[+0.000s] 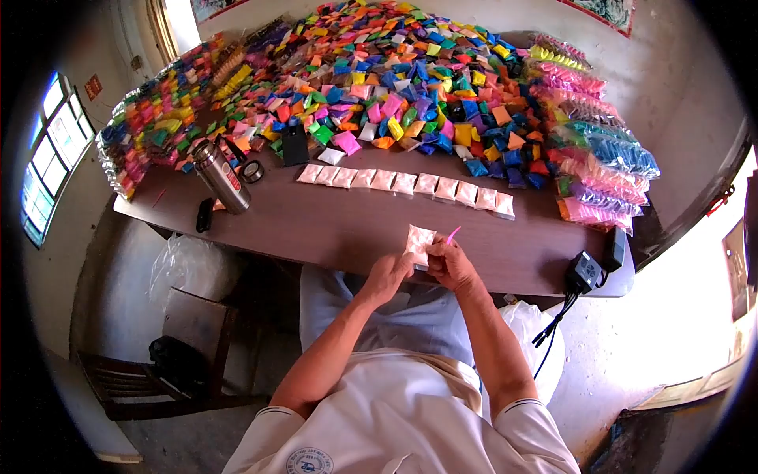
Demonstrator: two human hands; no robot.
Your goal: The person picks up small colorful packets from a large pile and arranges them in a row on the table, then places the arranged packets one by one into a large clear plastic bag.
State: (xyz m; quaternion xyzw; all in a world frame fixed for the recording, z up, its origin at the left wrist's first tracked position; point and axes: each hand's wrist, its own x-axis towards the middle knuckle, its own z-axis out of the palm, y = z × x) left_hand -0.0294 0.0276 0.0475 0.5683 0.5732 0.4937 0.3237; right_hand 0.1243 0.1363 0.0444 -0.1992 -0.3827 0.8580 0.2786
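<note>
A small pale-pink packet (419,240) is held upright between my two hands, just over the table's near edge. My left hand (387,278) is closed, pinching the packet's lower left side. At its right side, my right hand (452,265) is closed too, with its fingertips against the packet. A thin pink stick (453,234) pokes up out of the right hand; its lower part is hidden by the fingers. Beyond my hands, a row of similar pale-pink packets (403,183) lies across the table, several joined side by side.
Behind the row, a big heap of colourful packets (379,87) covers the table (316,229). Bagged packets (596,150) are stacked at right. A steel flask (222,180), tape roll (252,171) and black phone-like object (294,147) stand left; a black device with cables (584,272) sits right.
</note>
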